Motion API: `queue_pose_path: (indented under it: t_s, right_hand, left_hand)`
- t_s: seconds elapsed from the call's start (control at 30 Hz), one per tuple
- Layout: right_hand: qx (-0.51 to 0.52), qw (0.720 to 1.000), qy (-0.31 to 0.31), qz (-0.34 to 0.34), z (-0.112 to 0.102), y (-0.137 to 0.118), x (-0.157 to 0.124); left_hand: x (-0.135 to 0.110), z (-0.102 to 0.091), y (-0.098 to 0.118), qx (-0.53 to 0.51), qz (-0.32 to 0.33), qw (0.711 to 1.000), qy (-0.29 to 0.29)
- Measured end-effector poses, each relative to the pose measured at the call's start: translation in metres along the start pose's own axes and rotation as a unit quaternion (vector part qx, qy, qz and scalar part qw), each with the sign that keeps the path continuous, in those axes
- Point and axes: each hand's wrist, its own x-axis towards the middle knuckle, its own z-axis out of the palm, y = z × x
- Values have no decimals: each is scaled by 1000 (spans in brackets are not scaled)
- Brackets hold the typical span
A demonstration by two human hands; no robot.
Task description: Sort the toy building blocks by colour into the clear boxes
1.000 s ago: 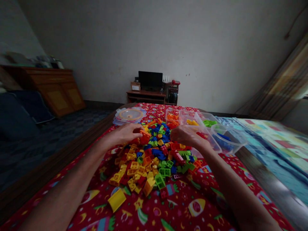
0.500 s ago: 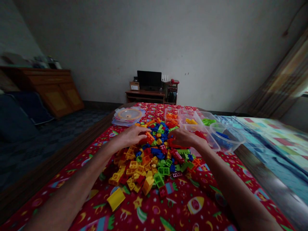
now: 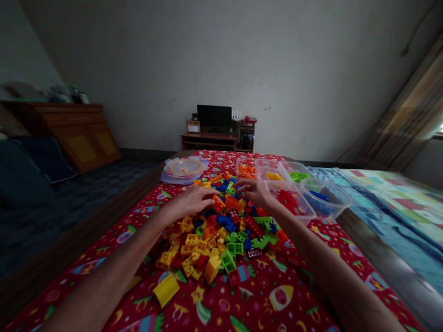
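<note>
A heap of plastic building blocks [image 3: 207,244] in yellow, orange, red, green and blue lies in the middle of the table. My left hand [image 3: 192,200] is at the heap's left side, thumb and fingers closed on an orange building block [image 3: 218,203]. Over the far right part of the heap reaches my right hand [image 3: 255,190], its fingers apart and pointing left, with nothing visible in them. Below its fingers lie orange blocks [image 3: 232,202] and blue ones.
Clear boxes [image 3: 293,185] at the right hold blocks grouped by colour. A round clear tub [image 3: 337,203] with blue blocks stands beside them. Stacked lids [image 3: 183,169] lie at the far left. A yellow curved block [image 3: 166,289] lies near the front on the red patterned tablecloth [image 3: 256,304].
My right hand has lifted slightly away from the heap and its fingers have spread. My left hand has shifted a little right with the orange block.
</note>
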Motion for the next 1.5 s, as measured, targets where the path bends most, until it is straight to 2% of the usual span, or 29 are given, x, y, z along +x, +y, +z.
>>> queue_pose_path:
  t_s: [0.1, 0.17, 0.27, 0.33, 0.37, 0.43, 0.53, 0.6, 0.67, 0.8, 1.0, 1.13, 1.33, 1.5]
  right_hand:
    - [-134, 989, 15, -56, -2, -6, -4]
    - [-220, 970, -21, -99, -2, -14, -11]
    - [-351, 921, -98, -136, 1, -26, -24]
    - [-396, 898, -125, -145, 5, -30, -29]
    - [-399, 896, -131, -146, 7, -30, -30]
    - [-382, 904, -125, -149, 10, -28, -27]
    - [-325, 932, -69, -146, 12, -23, -19]
    - [-283, 949, -40, -130, 12, -22, -15]
    - [-274, 955, -28, -112, 11, -24, -15]
    - [-352, 928, -4, -125, 12, -29, -22]
    - [-398, 897, -74, -175, 28, -17, -26]
    - [-410, 890, -87, -182, 36, -6, -25]
    - [-351, 923, -26, -157, 34, -9, -22]
    - [-184, 978, 24, -95, 31, -18, -16]
  left_hand:
    - [0, 0, 2, 4, 1, 1000, -4]
    - [-1, -1, 3, 7, 2, 1000, -7]
    - [-1, -2, 6, 10, -3, 1000, -10]
    - [-1, -1, 6, 5, -2, 1000, -4]
    - [0, -1, 7, -1, 3, 1000, 4]
    - [2, 2, 6, -20, 21, 999, 31]
    - [6, 10, 1, -70, 38, 995, 68]
    - [9, 16, -4, -107, 44, 991, 73]
    - [10, 21, -8, -127, 48, 989, 66]
    - [11, 22, -11, -123, 31, 989, 71]
    - [10, 14, -11, -100, 5, 991, 90]
    - [12, 14, -19, -116, -12, 989, 96]
    - [12, 16, -21, -147, -20, 983, 107]
    - [11, 15, -10, -232, -17, 969, 86]
